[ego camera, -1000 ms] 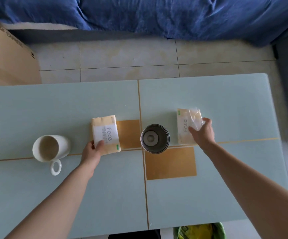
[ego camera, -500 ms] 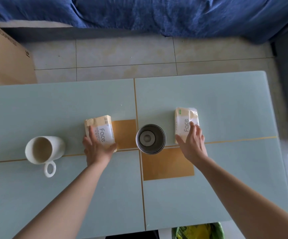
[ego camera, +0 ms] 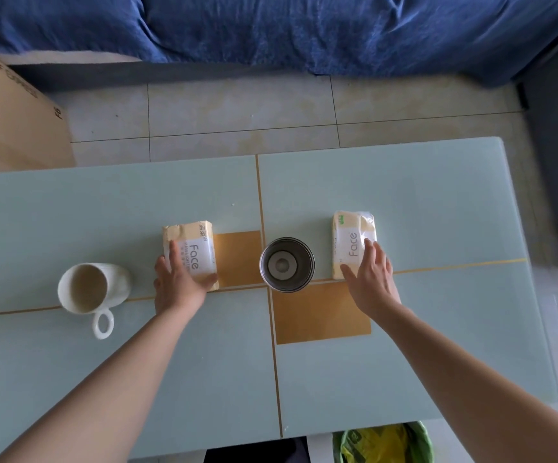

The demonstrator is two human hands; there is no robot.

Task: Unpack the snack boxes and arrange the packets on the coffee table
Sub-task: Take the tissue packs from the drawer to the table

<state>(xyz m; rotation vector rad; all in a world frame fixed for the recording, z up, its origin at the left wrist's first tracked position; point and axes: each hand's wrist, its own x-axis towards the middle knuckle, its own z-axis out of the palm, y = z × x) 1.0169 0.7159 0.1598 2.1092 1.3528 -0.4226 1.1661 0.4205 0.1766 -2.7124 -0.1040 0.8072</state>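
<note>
Two yellow-and-white packets printed "Face" lie flat on the pale green coffee table (ego camera: pixel 404 182). The left packet (ego camera: pixel 194 248) sits left of the table's middle seam; my left hand (ego camera: pixel 178 283) rests on its near end, fingers straight over the top and thumb along the near right corner. The right packet (ego camera: pixel 351 242) lies right of a steel cup; my right hand (ego camera: pixel 371 279) lies on its near right part with fingers spread and straight. Both packets stay on the table.
A steel cup (ego camera: pixel 287 264) stands between the packets. A white mug (ego camera: pixel 88 292) stands left of my left hand. A cardboard box (ego camera: pixel 10 121) is on the floor at far left, a blue sofa (ego camera: pixel 287 28) beyond the table, a green bag (ego camera: pixel 381 442) by the near edge.
Both hands went from holding the packets' near ends to lying flat on top of them. The left packet has turned slightly to stand straighter. The camera view shifted a little.
</note>
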